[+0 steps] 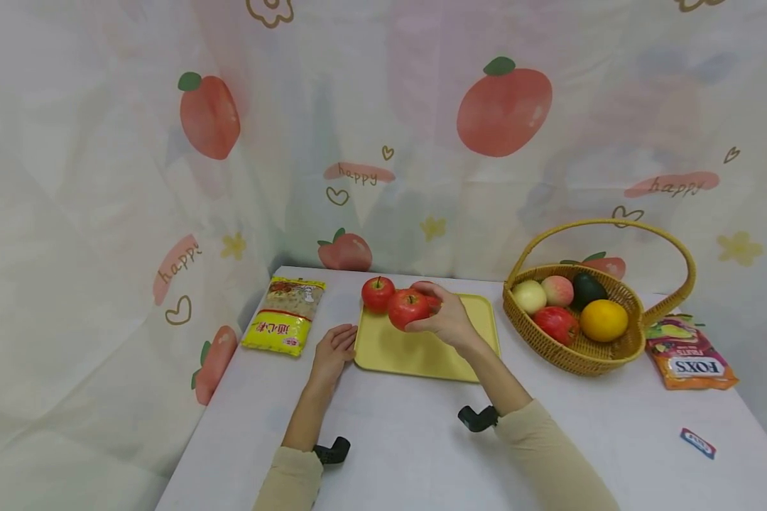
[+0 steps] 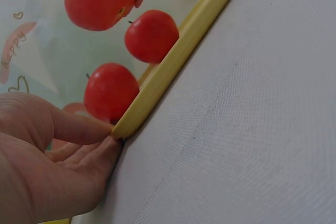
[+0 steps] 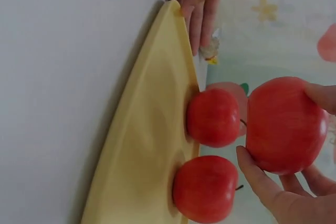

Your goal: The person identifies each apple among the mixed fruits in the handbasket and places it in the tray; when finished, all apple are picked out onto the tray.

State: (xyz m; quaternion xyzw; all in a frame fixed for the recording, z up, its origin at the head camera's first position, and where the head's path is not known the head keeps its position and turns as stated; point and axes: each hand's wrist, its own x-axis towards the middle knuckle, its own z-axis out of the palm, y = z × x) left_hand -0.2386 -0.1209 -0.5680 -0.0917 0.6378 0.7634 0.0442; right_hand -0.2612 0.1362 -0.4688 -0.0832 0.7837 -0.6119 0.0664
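My right hand (image 1: 444, 318) grips a red apple (image 1: 409, 309) above the yellow tray (image 1: 415, 355), its fingers and thumb spread around the fruit. Two more red apples sit on the tray toward its far side; one apple (image 1: 378, 294) is in plain sight, while the held one and my hand largely cover the other in the head view. Both resting apples show in the right wrist view, a nearer apple (image 3: 205, 188) and a farther apple (image 3: 213, 117). At the tray's left edge my left hand (image 1: 334, 355) pinches the rim (image 2: 126, 124), thumb against it and fingers below.
To the right stands a wicker basket (image 1: 578, 365) with a tall handle, holding several fruits. A FOX'S candy bag (image 1: 690, 355) lies beyond it, and a small wrapped bar (image 1: 698, 443) nearer. On the left is a yellow food packet (image 1: 284, 317). Curtains back the table.
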